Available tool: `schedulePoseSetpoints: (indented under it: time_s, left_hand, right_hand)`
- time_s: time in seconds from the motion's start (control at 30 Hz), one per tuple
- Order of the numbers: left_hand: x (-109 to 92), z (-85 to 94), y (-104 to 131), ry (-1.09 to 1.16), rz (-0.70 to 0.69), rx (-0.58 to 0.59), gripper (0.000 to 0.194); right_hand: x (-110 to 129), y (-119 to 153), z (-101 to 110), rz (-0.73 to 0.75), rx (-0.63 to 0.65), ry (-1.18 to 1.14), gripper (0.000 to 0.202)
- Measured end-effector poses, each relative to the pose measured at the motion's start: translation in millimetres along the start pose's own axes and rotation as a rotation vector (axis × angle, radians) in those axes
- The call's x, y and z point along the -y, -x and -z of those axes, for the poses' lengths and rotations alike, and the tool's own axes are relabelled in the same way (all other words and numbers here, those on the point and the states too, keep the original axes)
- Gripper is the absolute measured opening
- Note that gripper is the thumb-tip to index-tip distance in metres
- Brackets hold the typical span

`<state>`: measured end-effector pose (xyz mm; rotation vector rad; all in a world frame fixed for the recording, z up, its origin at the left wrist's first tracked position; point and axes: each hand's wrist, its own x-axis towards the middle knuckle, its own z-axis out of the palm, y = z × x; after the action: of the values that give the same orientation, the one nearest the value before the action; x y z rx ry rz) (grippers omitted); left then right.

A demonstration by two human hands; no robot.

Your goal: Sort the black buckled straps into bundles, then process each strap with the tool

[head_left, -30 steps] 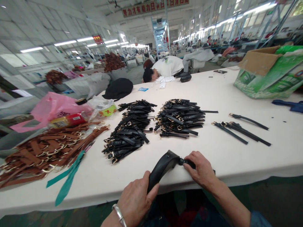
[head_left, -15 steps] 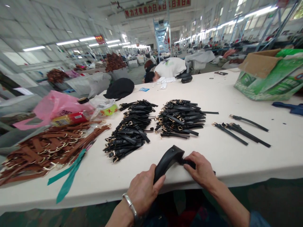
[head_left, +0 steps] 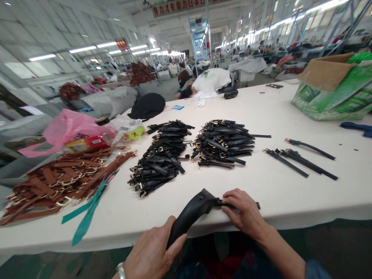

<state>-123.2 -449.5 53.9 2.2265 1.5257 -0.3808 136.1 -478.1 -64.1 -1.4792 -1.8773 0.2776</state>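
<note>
A wide, curved black strap piece (head_left: pixel 190 211) spans the space between my hands at the table's front edge. My left hand (head_left: pixel 155 248) is wrapped round its lower left end. My right hand (head_left: pixel 241 213) pinches the narrow black part that joins its right end, and a dark tip sticks out past the fingers. Beyond my hands lie two piles of black buckled straps, a left pile (head_left: pixel 162 155) and a right pile (head_left: pixel 222 141). Several loose black straps (head_left: pixel 308 162) lie to the right.
Brown straps with metal rings (head_left: pixel 66 174) and teal ribbons (head_left: pixel 87 217) lie at the left, near a pink bag (head_left: pixel 69 126). A black cap (head_left: pixel 147 105) sits at the back. A green box (head_left: pixel 328 97) stands back right. A person's head shows beyond the table.
My left hand has moved left and down with the wide end of the black piece. The piece is now stretched out more, while my right hand stays nearly in place.
</note>
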Motion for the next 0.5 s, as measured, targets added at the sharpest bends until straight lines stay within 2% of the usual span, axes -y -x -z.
schedulePoseSetpoints:
  time_s: [0.3,0.37,0.5]
  left_hand:
    - [1,-1.3,8,-0.091,0.032,0.091,0.036]
    - [-2,-3.8,5,-0.091,0.019,0.078,0.036]
    - [-14,-8.6,-6,-0.103,-0.021,0.006,0.038]
  right_hand:
    - [7,-5,4,-0.119,0.071,-0.079,0.007]
    - [5,-6,5,-0.136,0.082,-0.083,0.014]
    - [2,-7,4,-0.135,0.140,-0.033,0.039]
